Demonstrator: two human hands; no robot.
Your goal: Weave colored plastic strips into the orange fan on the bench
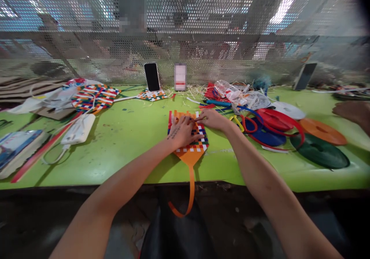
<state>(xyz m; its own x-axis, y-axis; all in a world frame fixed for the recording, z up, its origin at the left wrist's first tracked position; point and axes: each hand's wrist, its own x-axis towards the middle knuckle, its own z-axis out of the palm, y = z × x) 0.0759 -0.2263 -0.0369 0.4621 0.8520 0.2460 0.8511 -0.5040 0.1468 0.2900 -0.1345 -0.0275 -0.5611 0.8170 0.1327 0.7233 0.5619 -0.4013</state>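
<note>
Hands, L [182, 132] & R [212, 119], flat on woven fan [189, 143], green table [127, 143].

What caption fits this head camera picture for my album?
Left hand presses flat on a colourful woven fan while right hand touches its top edge, on a green table.

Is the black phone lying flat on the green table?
No. The black phone stands upright, propped against the perforated metal screen at the back of the green table.

woven fan [189, 143] on table [130, 135], phone [152, 76] behind, reels [277, 126] right
</note>
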